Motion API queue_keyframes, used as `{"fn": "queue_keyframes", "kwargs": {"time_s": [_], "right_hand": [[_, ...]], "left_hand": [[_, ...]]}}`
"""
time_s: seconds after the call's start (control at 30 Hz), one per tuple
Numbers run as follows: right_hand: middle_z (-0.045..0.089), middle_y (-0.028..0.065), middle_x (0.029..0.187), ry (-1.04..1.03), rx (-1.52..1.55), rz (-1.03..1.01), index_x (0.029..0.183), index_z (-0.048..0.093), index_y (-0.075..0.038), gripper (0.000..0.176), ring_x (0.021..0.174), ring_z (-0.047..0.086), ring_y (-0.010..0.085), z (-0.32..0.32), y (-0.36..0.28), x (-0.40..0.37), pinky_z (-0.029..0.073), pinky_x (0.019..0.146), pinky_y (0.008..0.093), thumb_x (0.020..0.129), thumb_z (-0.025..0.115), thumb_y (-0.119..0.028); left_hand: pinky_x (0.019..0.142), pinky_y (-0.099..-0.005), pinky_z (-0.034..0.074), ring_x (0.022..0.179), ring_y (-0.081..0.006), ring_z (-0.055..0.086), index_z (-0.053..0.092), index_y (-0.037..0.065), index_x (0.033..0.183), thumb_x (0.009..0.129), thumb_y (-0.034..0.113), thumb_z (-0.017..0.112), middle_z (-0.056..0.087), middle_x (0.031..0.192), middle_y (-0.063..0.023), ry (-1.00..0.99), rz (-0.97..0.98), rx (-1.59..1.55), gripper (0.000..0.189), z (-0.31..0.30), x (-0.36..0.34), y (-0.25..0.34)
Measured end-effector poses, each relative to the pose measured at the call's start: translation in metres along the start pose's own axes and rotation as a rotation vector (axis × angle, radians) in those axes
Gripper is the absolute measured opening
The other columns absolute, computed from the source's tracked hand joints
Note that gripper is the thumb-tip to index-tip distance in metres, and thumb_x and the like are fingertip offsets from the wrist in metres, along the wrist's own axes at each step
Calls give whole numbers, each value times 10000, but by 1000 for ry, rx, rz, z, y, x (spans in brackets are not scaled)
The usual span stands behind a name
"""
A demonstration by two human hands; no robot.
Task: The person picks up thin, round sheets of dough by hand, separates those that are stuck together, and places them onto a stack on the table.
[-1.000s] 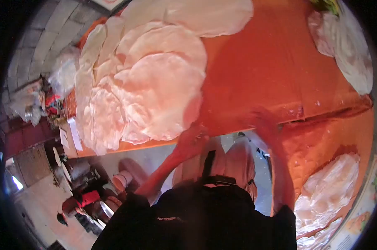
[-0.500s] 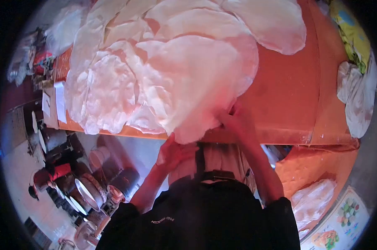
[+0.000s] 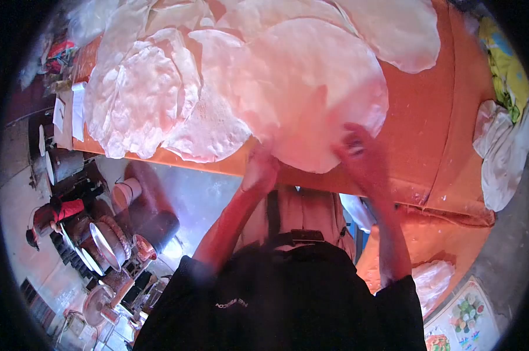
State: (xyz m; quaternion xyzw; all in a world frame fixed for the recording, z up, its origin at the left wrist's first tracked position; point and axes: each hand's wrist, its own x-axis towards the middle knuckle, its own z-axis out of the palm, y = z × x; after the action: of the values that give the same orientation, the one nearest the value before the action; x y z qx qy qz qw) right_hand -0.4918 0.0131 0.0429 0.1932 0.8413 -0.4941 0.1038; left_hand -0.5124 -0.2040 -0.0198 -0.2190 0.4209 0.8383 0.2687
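Large thin sheets of pale dough or flatbread lie overlapping on an orange-covered table (image 3: 416,128). The nearest round sheet (image 3: 311,88) reaches almost to the table's front edge. At its lower left rim is my left hand (image 3: 261,169), its fingers partly hidden and blurred. My right hand (image 3: 358,146) is at the sheet's lower right rim, blurred, with fingers apart. A crumpled-looking sheet (image 3: 144,93) lies to the left, and a smaller one (image 3: 209,128) sits between the two.
A white cloth (image 3: 501,152) and a yellow cloth (image 3: 501,64) are at the right edge. Below left stand round pans (image 3: 109,245), a pink bucket (image 3: 127,193) and a dark pot (image 3: 159,228). Another sheet (image 3: 433,281) lies on the lower orange surface. A person (image 3: 57,213) is at far left.
The near round sheet has shifted right and now lies flatter, its lower tip no longer hanging over the edge. My left hand moved up and right; my right hand moved right, its fingers spread.
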Motion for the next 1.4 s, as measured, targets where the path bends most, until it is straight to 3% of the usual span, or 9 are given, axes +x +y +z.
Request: {"fn": "queue_keyframes", "kwargs": {"time_s": [0.07,0.17,0.37,0.57,0.77,1.07,1.17,1.27,1.4], "right_hand": [[638,145,906,12,21,-534,1097,590,-38,470,827,640,240,37,-6,8,510,707,354,710,756,-246],[656,149,876,77,-235,-650,1019,631,-32,338,789,658,247,51,-26,9,520,702,331,730,732,-176],[656,49,757,-257,324,-83,818,688,-5,126,750,596,96,31,-28,13,475,699,251,802,702,-129],[628,-12,772,-402,448,81,878,684,-28,124,761,576,70,28,-6,22,451,697,223,803,706,-123],[637,77,808,-43,272,-229,936,653,-30,325,732,608,131,45,-49,23,509,637,287,703,779,-217],[600,156,743,231,-226,-512,831,609,-41,123,600,608,287,70,-29,33,493,567,403,786,610,-156],[582,160,725,376,-151,-338,763,560,-33,153,564,579,280,47,-35,32,452,534,413,842,559,-164],[571,145,713,475,100,-114,832,563,-13,179,597,551,232,6,-35,30,432,562,360,895,521,-175],[560,24,719,460,260,-116,865,588,-17,185,674,526,115,2,-24,31,430,600,271,922,517,-178]], "left_hand": [[886,-324,469,1206,-204,478,419,52,1308,963,421,438,490,1319,-101,-193,25,-131,506,20,-7,16],[861,-331,471,1177,-207,489,395,67,1335,961,502,376,502,1283,-105,-338,64,-37,574,16,-2,23],[785,-361,500,957,-181,589,532,76,1056,976,358,455,603,1011,-56,-128,120,115,303,25,7,26],[706,-270,476,807,-114,553,559,17,952,925,234,571,570,886,-29,-123,250,360,219,20,13,40],[680,-247,456,752,-77,517,583,-1,913,878,218,635,561,799,-9,-118,281,501,227,25,16,51],[704,-271,476,752,-105,590,581,-6,833,822,106,644,634,840,-54,-60,279,727,128,34,25,46],[689,-273,487,794,-107,582,561,3,911,798,35,655,616,850,-46,31,444,810,150,4,40,37],[729,-274,502,823,-130,599,584,8,943,812,51,641,624,884,-50,-171,115,350,150,-24,46,49],[704,-277,493,794,-85,584,665,22,885,856,79,612,625,863,-7,7,-8,87,83,25,35,50]]}}
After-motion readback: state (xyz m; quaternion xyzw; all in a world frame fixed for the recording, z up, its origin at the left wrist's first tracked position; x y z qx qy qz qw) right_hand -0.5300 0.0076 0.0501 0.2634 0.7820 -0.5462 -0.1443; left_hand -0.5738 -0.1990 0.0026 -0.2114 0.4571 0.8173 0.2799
